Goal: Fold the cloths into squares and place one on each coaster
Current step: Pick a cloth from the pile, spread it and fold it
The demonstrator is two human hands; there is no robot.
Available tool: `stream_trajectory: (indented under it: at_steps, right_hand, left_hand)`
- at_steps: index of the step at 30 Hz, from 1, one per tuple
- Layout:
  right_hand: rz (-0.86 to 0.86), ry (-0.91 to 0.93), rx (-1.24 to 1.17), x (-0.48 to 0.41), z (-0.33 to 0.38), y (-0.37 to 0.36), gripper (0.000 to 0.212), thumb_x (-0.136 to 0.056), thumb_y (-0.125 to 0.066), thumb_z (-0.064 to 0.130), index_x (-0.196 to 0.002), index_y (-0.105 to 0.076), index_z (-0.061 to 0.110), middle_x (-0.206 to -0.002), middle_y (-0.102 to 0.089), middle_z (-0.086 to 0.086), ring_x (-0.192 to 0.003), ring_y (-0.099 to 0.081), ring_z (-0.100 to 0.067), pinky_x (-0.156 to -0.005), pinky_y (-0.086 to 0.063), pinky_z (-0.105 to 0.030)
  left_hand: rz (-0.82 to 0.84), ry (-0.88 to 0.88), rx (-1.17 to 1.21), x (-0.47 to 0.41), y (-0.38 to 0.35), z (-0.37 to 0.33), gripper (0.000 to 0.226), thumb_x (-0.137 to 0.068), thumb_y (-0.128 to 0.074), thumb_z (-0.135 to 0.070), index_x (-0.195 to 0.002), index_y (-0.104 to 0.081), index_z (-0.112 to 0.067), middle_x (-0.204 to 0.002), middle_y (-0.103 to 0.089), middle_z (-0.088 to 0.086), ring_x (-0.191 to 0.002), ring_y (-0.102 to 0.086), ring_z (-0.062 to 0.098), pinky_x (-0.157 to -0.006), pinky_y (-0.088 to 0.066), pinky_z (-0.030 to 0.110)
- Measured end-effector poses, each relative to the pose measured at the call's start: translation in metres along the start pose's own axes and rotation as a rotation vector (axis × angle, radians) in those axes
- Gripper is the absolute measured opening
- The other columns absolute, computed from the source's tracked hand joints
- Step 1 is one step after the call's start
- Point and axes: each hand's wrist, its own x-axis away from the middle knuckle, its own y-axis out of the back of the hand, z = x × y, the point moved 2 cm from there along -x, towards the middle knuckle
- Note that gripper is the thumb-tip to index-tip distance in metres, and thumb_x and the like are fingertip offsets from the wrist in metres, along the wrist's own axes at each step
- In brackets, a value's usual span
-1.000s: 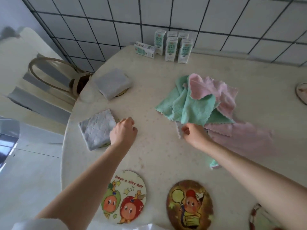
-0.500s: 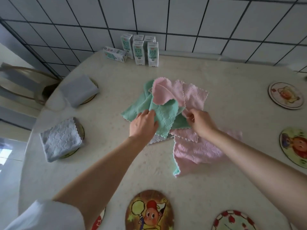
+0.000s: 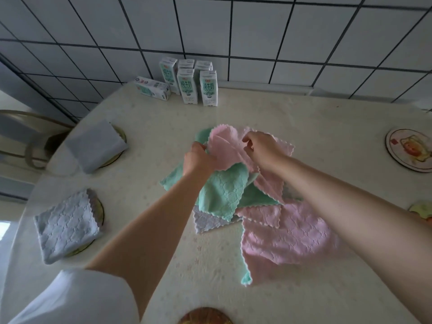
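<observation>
A loose pile of cloths lies mid-table: a pink cloth (image 3: pixel 223 146) on top, a green cloth (image 3: pixel 222 192) under it, a grey cloth (image 3: pixel 208 222) peeking out below, and another pink cloth (image 3: pixel 287 235) spread to the near right. My left hand (image 3: pixel 198 157) grips the top pink cloth at its left edge. Over at its right side, my right hand (image 3: pixel 261 146) pinches the same cloth. Two folded grey cloths (image 3: pixel 95 145) (image 3: pixel 66 226) each sit on a coaster at the left. Bare coasters lie at the far right (image 3: pixel 409 149) and the near edge (image 3: pixel 205 316).
Several milk cartons (image 3: pixel 187 86) stand against the tiled wall at the back, one lying on its side (image 3: pixel 153 87). Another coaster edge (image 3: pixel 420 210) shows at the right. A chair (image 3: pixel 21 136) stands beyond the table's left edge.
Both hands have moved up the pile from its lower cloths and taken hold of the top pink cloth. The view has shifted right and forward.
</observation>
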Motion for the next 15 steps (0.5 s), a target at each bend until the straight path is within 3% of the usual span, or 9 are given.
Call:
stream_trajectory:
  at_steps: [4,8,10,13,15]
  right_hand:
    - [0.056,0.032,-0.001,-0.03,0.004,-0.003,0.043,-0.095,-0.05,0.017,-0.137,-0.041,0.015,-0.127,-0.053,-0.012,-0.113,-0.054,-0.028,-0.093,-0.044,-0.035]
    - [0.104,0.071,0.058,-0.053,0.009,-0.01,0.06,-0.093,-0.05,0.006,-0.145,-0.029,0.025,-0.137,-0.043,-0.012,-0.121,-0.046,-0.033,-0.099,-0.04,-0.04]
    - [0.111,0.091,0.125,-0.062,0.009,-0.011,0.061,-0.09,-0.05,0.0,-0.142,-0.035,0.028,-0.141,-0.038,-0.009,-0.123,-0.04,-0.034,-0.1,-0.04,-0.042]
    - [0.067,0.101,0.212,-0.07,0.009,-0.006,0.035,-0.09,-0.052,0.005,-0.12,-0.059,0.02,-0.135,-0.042,-0.007,-0.119,-0.038,-0.032,-0.094,-0.044,-0.043]
    - [0.068,0.087,0.242,-0.071,0.007,-0.002,0.026,-0.089,-0.05,0.006,-0.107,-0.065,0.015,-0.124,-0.049,-0.008,-0.114,-0.042,-0.03,-0.091,-0.045,-0.042]
  left_hand:
    - [0.129,-0.075,0.155,-0.006,0.005,-0.004,0.016,-0.087,-0.066,-0.021,-0.101,-0.069,-0.014,-0.077,-0.062,0.003,-0.069,-0.057,0.019,-0.063,-0.049,0.03]
    - [0.269,-0.167,0.23,0.001,0.021,-0.007,0.025,-0.087,-0.066,-0.019,-0.109,-0.07,-0.008,-0.077,-0.063,0.003,-0.076,-0.058,0.019,-0.083,-0.054,0.04]
    - [0.306,-0.191,0.231,0.001,0.031,-0.007,0.02,-0.086,-0.066,-0.015,-0.105,-0.071,-0.013,-0.081,-0.065,0.007,-0.077,-0.06,0.019,-0.084,-0.054,0.039]
    - [0.342,-0.205,0.233,-0.002,0.044,-0.002,0.015,-0.083,-0.068,-0.013,-0.095,-0.072,-0.019,-0.081,-0.068,0.009,-0.075,-0.062,0.017,-0.075,-0.057,0.027]
    - [0.314,-0.221,0.173,-0.007,0.053,0.004,0.014,-0.083,-0.066,-0.011,-0.089,-0.073,-0.022,-0.076,-0.069,0.006,-0.068,-0.061,0.012,-0.065,-0.055,0.019]
